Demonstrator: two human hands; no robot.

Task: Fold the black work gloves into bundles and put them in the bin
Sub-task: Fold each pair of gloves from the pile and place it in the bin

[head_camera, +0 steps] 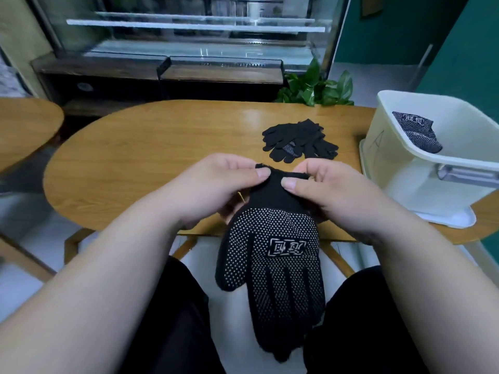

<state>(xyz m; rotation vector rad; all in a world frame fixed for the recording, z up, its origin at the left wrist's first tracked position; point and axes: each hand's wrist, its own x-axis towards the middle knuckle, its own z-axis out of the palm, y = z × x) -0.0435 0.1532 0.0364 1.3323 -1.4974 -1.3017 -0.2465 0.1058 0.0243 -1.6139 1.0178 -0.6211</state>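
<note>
A black work glove (pixel 272 265) with white grip dots and a printed logo hangs fingers-down over my lap, in front of the table edge. My left hand (pixel 216 184) pinches its cuff on the left, thumb on top. My right hand (pixel 324 190) pinches the cuff on the right. A loose pile of black gloves (pixel 298 140) lies on the wooden table (pixel 162 147) beyond my hands. At the right stands a white bin (pixel 405 168), and one folded glove bundle (pixel 417 130) lies inside it.
A green plant (pixel 316 87) grows behind the table's far edge. A glass display case (pixel 189 41) fills the background. A second round table (pixel 24 125) is at the far left. My dark-trousered legs are below the hanging glove.
</note>
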